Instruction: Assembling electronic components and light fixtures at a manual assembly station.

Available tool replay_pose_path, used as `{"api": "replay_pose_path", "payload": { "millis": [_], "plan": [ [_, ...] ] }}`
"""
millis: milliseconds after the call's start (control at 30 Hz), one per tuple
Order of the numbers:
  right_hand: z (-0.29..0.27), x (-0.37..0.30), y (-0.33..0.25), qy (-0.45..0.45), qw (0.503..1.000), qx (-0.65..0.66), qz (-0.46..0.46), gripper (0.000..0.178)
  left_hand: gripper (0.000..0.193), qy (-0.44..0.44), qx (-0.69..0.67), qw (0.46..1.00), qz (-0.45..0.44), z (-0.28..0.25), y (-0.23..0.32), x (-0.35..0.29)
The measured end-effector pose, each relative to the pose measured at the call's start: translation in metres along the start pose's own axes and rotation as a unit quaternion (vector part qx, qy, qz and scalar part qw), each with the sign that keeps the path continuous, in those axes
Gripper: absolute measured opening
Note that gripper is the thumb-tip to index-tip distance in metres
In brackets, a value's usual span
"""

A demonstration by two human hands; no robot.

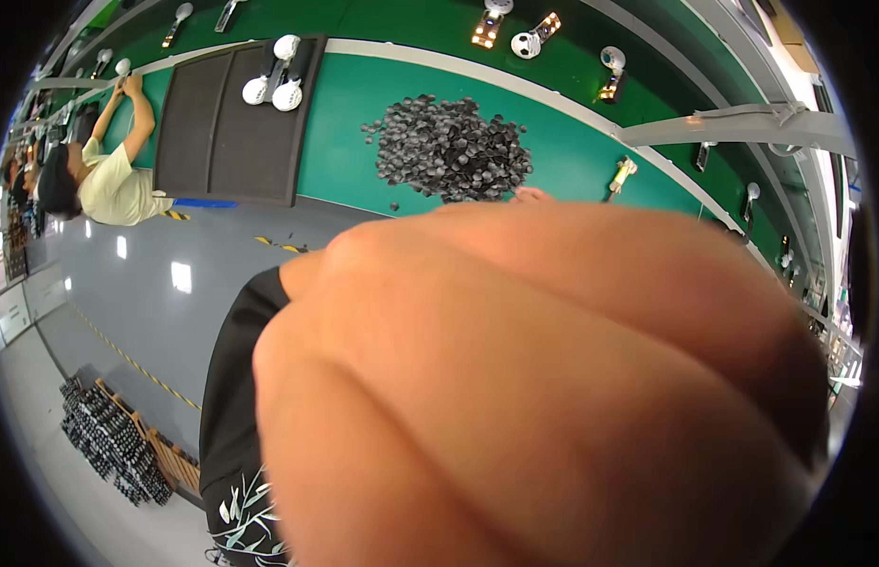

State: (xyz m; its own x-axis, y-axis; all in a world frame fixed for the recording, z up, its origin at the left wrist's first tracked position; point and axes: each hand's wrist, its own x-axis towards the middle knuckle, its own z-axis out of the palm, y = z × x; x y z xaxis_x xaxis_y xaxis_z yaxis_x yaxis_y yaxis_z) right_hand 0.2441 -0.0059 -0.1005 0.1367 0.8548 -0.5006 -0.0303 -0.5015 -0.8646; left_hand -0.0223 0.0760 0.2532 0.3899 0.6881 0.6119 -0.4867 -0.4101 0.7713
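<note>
My right hand, large and blurred close to the view, covers the middle and lower right. Mostly its back and bent knuckles show, so I cannot tell whether it holds anything. Beyond it, the fingertips of my left hand peek out at the near edge of a heap of small black flat pieces. The rest of that hand is hidden, as is most of its arm below the black sleeve. The heap is spread on a green tabletop. Right of it lies a small pale yellow and white part.
A dark tray sits on the left of the table, three white balls at its far corner. Ball-topped items rest along a green belt behind a rail. A co-worker is at far left. Black stacked goods stand lower left.
</note>
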Motion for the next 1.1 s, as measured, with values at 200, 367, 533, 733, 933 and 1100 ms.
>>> {"api": "replay_pose_path", "payload": {
  "millis": [200, 367, 533, 733, 933, 1100],
  "plan": [
    [0.019, -0.036, -0.081, 0.082, 0.984, -0.061, 0.146, 0.028, 0.013, -0.023, 0.084, 0.99, 0.109, -0.009, 0.009, 0.052],
    [0.055, -0.085, -0.156, 0.105, 0.911, -0.333, 0.22, 0.035, 0.013, -0.041, 0.133, 0.97, 0.198, -0.03, 0.028, 0.092],
    [0.02, -0.039, -0.079, 0.103, 0.992, -0.002, 0.074, 0.024, 0.013, -0.055, 0.158, 0.956, 0.242, -0.02, 0.054, 0.113],
    [0.001, -0.094, -0.237, 0.124, 0.969, 0.127, -0.169, 0.018, 0.014, -0.065, 0.138, 0.954, 0.258, 0.002, 0.058, 0.116],
    [-0.016, -0.228, -0.427, 0.111, 0.661, -0.109, -0.734, 0.031, 0.015, -0.09, 0.109, 0.951, 0.275, 0.024, 0.059, 0.131],
    [-0.03, -0.238, -0.439, 0.117, 0.657, -0.133, -0.733, 0.032, 0.016, -0.098, 0.113, 0.948, 0.282, 0.022, 0.056, 0.134]
  ]
}}
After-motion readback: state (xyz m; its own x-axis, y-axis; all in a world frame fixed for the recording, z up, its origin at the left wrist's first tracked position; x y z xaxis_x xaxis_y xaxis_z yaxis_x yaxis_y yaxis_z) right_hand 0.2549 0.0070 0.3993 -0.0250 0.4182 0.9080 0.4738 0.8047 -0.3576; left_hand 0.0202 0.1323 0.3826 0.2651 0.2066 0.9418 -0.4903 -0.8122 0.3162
